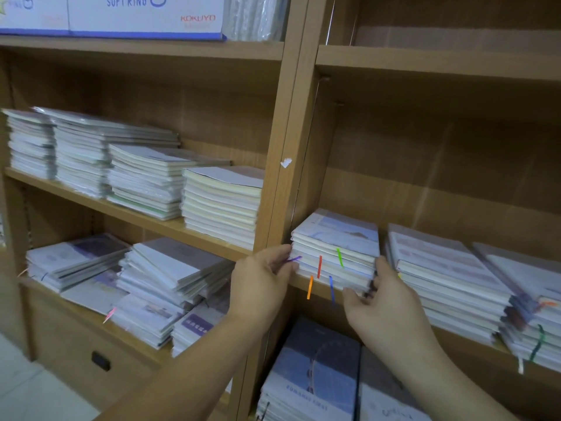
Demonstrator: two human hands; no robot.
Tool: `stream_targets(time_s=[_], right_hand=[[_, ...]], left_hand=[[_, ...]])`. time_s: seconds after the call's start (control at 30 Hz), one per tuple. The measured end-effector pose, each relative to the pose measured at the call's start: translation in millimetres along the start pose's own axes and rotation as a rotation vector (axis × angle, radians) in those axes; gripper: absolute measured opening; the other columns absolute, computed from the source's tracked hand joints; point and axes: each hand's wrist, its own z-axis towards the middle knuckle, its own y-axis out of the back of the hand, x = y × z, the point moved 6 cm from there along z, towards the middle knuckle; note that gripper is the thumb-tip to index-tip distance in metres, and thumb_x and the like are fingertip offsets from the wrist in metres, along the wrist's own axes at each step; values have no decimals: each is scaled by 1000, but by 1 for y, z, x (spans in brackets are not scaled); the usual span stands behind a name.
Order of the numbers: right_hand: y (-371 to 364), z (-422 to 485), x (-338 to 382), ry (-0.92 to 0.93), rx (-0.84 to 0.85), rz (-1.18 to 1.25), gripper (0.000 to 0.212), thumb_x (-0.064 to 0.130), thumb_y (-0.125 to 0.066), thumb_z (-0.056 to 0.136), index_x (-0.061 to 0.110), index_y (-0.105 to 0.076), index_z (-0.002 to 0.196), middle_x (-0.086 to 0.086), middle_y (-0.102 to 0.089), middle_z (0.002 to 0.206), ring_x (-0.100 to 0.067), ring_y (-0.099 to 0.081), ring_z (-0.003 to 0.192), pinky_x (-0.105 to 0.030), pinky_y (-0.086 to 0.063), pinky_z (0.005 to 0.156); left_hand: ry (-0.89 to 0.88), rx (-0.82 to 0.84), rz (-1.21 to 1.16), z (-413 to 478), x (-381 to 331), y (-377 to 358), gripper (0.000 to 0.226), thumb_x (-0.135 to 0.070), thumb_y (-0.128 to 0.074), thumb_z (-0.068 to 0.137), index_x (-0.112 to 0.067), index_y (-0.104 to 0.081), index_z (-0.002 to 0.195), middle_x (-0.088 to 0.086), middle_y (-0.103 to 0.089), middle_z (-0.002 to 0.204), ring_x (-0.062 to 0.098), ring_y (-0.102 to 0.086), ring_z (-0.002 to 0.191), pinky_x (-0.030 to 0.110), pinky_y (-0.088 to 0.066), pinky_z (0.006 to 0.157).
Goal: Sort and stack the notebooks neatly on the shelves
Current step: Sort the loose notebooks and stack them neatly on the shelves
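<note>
Two hands meet on one notebook stack (pixel 337 241), which sits at the left end of the middle shelf (pixel 303 282) in the right-hand bay, close against the wooden upright (pixel 282 147). The left hand (pixel 261 275) has its fingers bent onto the left side of the pile; the right hand (pixel 385 302) curls round the right front corner, in the narrow gap before the neighbouring pile (pixel 440 268). Both grip the same pile from opposite sides, so it lies straight ahead of the person and between the palms, neither hand clearly nearer.

The notebooks lie flat with their long sides running back into the shelf and their page edges facing out. Coloured ribbons, among them a red ribbon (pixel 319 266) and a green ribbon (pixel 340 257), hang over the front. The layers look a little staggered (the blur makes this hard to judge).

The step in hand seems to be squaring this pile. What comes next probably turns on an even squeeze from both sides and a push along that long axis, towards the back panel. A lopsided push could twist the pile against the upright or nudge the neighbouring pile.
</note>
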Motion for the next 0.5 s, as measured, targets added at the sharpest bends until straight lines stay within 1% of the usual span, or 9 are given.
stream_targets(time_s=[0.1, 0.17, 0.27, 0.33, 0.37, 0.4, 0.43, 0.47, 0.5], right_hand=[[-2, 1, -5, -34, 5, 41, 38, 21, -71, 87, 30, -41, 107, 12, -60, 95, -10, -66, 91, -24, -53, 78], [-1, 0, -6, -48, 12, 52, 40, 20, -72, 87, 31, -40, 109, 13, -59, 94, -7, -65, 89, -21, -51, 76], [3, -4, 1, -17, -3, 26, 52, 22, -71, 88, 27, -42, 131, 14, -58, 97, -1, -61, 85, -16, -46, 75], [9, -5, 10, 6, -7, -6, 66, 26, -70, 90, 27, -35, 145, 12, -57, 105, 2, -54, 83, -15, -43, 76], [12, -4, 15, 12, -6, -13, 71, 28, -70, 90, 27, -31, 150, 11, -56, 109, 2, -52, 84, -15, -42, 77], [15, -3, 18, 8, -9, -11, 74, 29, -70, 91, 27, -29, 152, 10, -57, 113, 2, -52, 89, -17, -43, 80], [16, 0, 19, 7, -19, -10, 77, 31, -69, 91, 26, -27, 155, 8, -58, 119, -1, -56, 98, -20, -45, 85], [16, 2, 19, 5, -26, -7, 76, 32, -69, 91, 25, -28, 155, 6, -59, 125, -7, -58, 109, -24, -46, 90], [15, 5, 19, -1, -26, -11, 73, 31, -68, 91, 23, -31, 154, 3, -59, 129, -12, -59, 117, -26, -46, 93]], left_hand=[[2, 3, -5, 0, -1, 0, 38, -23, -78, 88, -30, -71, 125, -25, -71, 107, -12, -65, 103, 19, -54, 95], [7, 13, 3, 0, -1, -1, 39, -23, -79, 88, -30, -71, 125, -28, -68, 102, -13, -64, 102, 19, -54, 95], [20, 16, -7, -2, -2, 1, 43, -24, -79, 88, -28, -68, 129, -25, -69, 105, -11, -65, 102, 24, -55, 97], [-4, 2, -4, -1, -8, 3, 44, -27, -75, 91, -27, -65, 133, -19, -70, 111, -6, -66, 103, 26, -56, 96], [-38, -5, 5, 0, -14, 4, 38, -28, -71, 94, -31, -65, 131, -18, -70, 110, -3, -67, 103, 27, -57, 95], [-80, -8, 12, 1, -21, 4, 29, -28, -67, 97, -36, -66, 125, -20, -69, 106, 1, -68, 100, 30, -59, 91], [-118, -5, 17, 3, -26, 4, 21, -30, -63, 99, -35, -66, 119, -20, -69, 102, 4, -68, 97, 35, -60, 87], [-136, -3, 24, 5, -30, 2, 22, -32, -60, 100, -34, -66, 121, -17, -72, 104, 4, -68, 97, 38, -60, 86], [-126, -14, 25, 7, -30, 0, 29, -34, -60, 100, -31, -66, 128, -14, -73, 110, 2, -67, 101, 37, -59, 88]])
